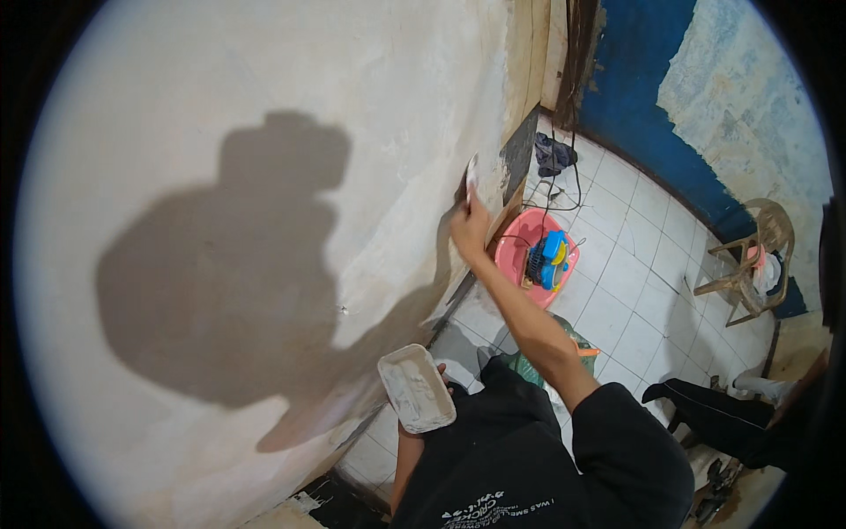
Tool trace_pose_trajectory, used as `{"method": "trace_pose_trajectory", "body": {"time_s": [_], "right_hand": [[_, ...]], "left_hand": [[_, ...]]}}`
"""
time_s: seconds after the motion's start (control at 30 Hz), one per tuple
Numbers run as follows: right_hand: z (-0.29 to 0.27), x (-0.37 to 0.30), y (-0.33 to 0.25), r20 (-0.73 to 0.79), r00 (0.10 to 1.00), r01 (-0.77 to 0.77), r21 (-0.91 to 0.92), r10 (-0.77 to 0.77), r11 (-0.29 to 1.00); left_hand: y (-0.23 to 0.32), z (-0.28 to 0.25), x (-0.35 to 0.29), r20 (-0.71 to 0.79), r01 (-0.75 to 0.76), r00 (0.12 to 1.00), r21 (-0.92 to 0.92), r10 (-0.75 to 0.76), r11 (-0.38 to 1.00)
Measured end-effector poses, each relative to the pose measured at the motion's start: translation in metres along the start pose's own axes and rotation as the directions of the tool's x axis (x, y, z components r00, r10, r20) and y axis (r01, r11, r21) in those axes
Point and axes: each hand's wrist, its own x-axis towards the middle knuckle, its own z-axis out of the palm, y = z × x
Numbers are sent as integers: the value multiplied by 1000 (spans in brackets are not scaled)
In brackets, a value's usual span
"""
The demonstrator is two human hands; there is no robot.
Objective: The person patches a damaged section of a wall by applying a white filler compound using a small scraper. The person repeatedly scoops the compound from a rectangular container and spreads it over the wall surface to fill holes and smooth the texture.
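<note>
My right hand (470, 227) is stretched forward to the plastered wall (388, 167), closed around a putty knife (472, 175). The knife's blade is close against the wall near its far edge; exact contact is hard to make out. Held in front of my body is a shallow, rectangular off-white tray (382, 368) smeared inside with pale filler. My left hand (447, 378) grips it from beneath, with most of that hand hidden by the tray.
On the white tiled floor (627, 264) stands a pink basin (506, 258) with blue and yellow things inside. Dark cables (573, 115) hang beyond it. A dark cloth (553, 155) lies near the corner. A worn chair (777, 225) stands right, by a partly blue wall (630, 66).
</note>
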Motion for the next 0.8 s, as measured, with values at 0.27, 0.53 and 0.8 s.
{"method": "trace_pose_trajectory", "body": {"time_s": [0.27,0.53,0.8], "right_hand": [[-47,-18,53,7,999,-44,-49,45,998],[-7,63,78,-69,995,-83,-166,72,983],[-30,-42,73,44,994,98,2,-98,995]], "left_hand": [[0,-9,11,-20,83,996,2,-83,997],[7,-41,-23,-161,84,983,-3,-84,996],[13,-21,-12,-136,42,990,49,-35,998]]}}
